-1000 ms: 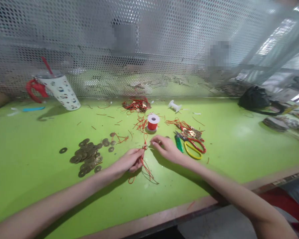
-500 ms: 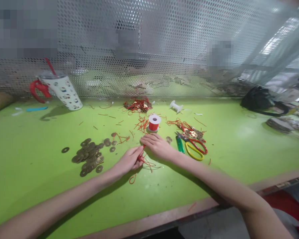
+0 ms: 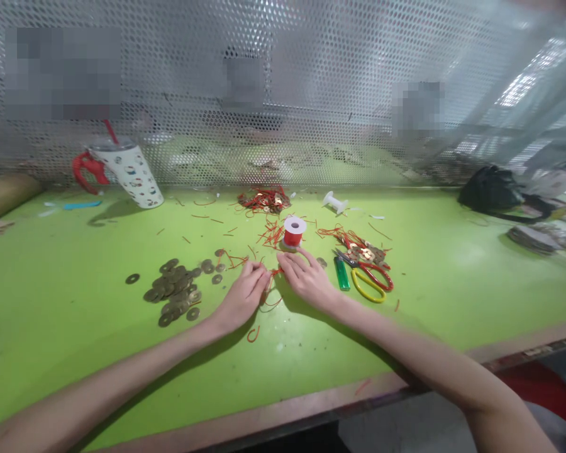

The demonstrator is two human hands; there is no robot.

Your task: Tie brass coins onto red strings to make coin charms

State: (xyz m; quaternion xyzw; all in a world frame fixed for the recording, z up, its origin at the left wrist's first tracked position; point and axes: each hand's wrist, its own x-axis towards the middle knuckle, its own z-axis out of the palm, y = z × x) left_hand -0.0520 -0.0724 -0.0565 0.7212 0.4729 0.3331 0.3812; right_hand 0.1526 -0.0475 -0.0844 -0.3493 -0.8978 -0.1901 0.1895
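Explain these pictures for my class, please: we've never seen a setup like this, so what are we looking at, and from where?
There is no machine here: these are a person's own bare hands, seen from a camera worn on the head, looking forward and down. On the green table, a pile of holed coins lies to the left. A spool of red thread stands just beyond the hands, with scissors to the right and a cup farther back. The left hand pinches red cord; the right hand has its fingertips beside it, though its grip is unclear.
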